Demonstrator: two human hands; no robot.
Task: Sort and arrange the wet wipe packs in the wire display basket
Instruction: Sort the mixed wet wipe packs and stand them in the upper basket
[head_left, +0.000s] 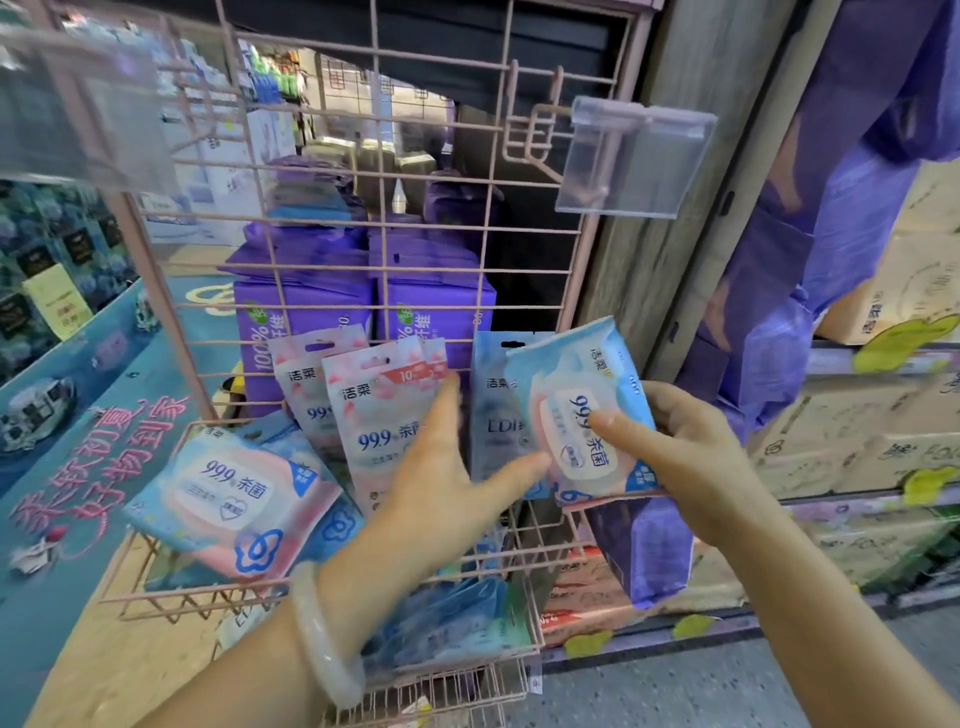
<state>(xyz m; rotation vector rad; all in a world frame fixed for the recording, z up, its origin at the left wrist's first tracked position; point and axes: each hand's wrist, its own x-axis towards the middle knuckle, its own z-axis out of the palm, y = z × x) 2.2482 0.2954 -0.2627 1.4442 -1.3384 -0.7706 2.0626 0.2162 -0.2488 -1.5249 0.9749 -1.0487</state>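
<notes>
A pink wire display basket (171, 597) hangs on a pink wire grid panel (384, 228). My right hand (680, 457) grips a blue-and-pink wet wipe pack (582, 410) at the basket's right end, held upright. My left hand (447, 483), with a pale bangle on the wrist, is flat and spread against tall pink wipe packs (374, 421) standing in the basket's middle. A blue flat pack (493, 415) stands behind the held pack. Another blue-and-pink pack (234, 499) lies tilted over the basket's left end. Blue packs (447, 618) fill a lower basket.
Two clear plastic price holders (634, 156) stick out from the grid at top right and top left. Purple tissue boxes (306, 312) stand behind the grid. A wooden post (691, 182) and purple bagged goods (779, 338) are to the right, cardboard cartons (883, 447) beyond.
</notes>
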